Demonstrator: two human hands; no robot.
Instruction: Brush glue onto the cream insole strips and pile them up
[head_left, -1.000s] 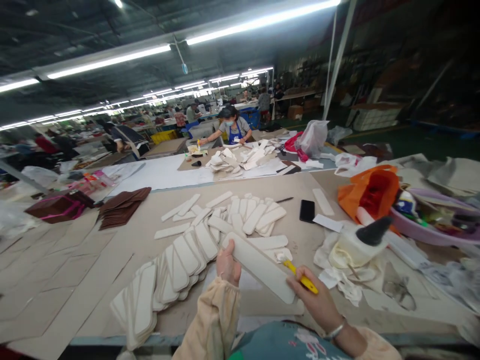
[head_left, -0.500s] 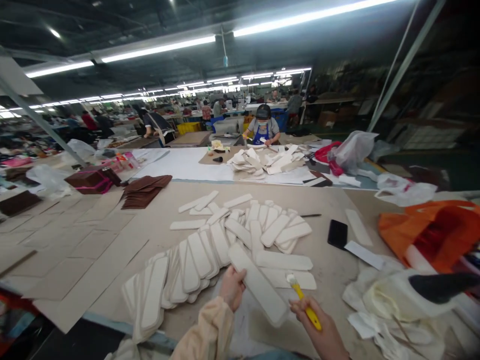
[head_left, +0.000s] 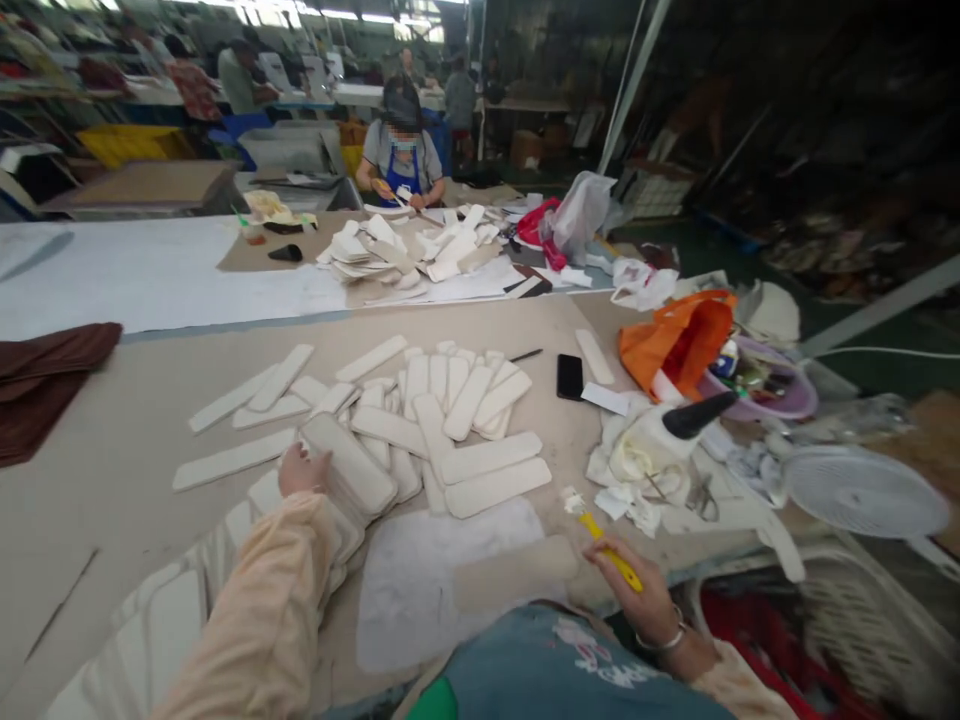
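My left hand is at the far end of a row of fanned white strips, its fingers closed at the left edge of a rounded white strip. My right hand grips a yellow-handled brush whose bristles carry a white paste. Under the brush lies the bare brown tabletop covering. Between my hands a white sheet is spread, with a beige rounded piece on it. Beyond, more white strips lie in a loose heap.
A black phone lies right of the heap. Farther right are a white container with a black cone, an orange bag and a white fan. Brown sheets lie at left. Across the table a co-worker handles a strip.
My view has swung right and down. The strip held in front of me is gone from there; my left hand has moved left to the fanned row. The brush is still in my right hand.
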